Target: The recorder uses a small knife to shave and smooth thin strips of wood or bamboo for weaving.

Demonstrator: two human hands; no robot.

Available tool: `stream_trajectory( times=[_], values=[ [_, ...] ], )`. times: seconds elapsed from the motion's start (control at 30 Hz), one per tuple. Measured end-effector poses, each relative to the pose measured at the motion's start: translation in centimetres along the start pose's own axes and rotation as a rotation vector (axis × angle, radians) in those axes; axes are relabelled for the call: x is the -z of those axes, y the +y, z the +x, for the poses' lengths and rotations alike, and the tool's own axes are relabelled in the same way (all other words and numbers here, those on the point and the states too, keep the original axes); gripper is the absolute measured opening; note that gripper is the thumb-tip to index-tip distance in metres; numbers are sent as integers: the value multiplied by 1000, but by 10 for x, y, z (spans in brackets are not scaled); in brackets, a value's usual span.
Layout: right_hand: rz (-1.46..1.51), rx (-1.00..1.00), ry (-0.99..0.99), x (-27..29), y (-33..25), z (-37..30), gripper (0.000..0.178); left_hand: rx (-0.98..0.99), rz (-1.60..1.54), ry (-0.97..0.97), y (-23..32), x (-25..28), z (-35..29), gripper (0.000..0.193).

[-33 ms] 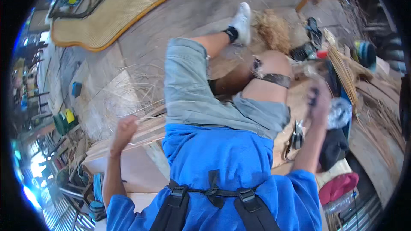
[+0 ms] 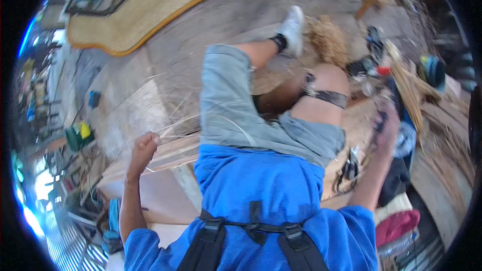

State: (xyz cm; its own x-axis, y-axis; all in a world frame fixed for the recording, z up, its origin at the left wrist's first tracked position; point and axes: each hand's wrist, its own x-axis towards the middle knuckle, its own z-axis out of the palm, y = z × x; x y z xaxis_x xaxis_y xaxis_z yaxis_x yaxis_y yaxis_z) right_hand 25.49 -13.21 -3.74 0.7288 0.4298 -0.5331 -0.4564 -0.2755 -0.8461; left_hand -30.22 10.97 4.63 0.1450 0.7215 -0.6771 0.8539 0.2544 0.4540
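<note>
My left hand (image 2: 143,151) is closed, thumb against fingers, at the left of my lap. From its pinch a thin pale cane strip (image 2: 235,122) appears to run out, arcing across my grey shorts (image 2: 226,95). On the right, my right hand (image 2: 387,126) is lowered beside my bent leg, smeared by motion. Something dark shows at its fingers; whether it is held or wrapped round them I cannot tell. Nearest to that hand lies a pair of dark-handled pliers or cutters (image 2: 349,169) on the board. A black strap (image 2: 327,98) goes round my bent leg near the knee.
A long woven cane panel with a wooden rim (image 2: 125,30) stands at the far left. Brown fibre shavings (image 2: 327,40) lie by my shoe. At right are a bundle of cane strips (image 2: 407,95) and a red cloth item (image 2: 396,227). Loose strands litter the left floor.
The whole view has shifted slightly. The pale strip now shows arcing over my shorts. My left hand sits a little farther left of my body, still closed; my right hand is slightly farther right.
</note>
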Motion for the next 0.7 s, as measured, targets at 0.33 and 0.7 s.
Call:
stream_trajectory(
  times=[0.33,0.7],
  values=[
    [169,-120,-874,-162,15,-127,55,-989,53,-71,167,-149,7,21],
    [-106,-278,-1038,-178,15,-137,33,-1012,130,126,150,-139,21,22]
  ],
)
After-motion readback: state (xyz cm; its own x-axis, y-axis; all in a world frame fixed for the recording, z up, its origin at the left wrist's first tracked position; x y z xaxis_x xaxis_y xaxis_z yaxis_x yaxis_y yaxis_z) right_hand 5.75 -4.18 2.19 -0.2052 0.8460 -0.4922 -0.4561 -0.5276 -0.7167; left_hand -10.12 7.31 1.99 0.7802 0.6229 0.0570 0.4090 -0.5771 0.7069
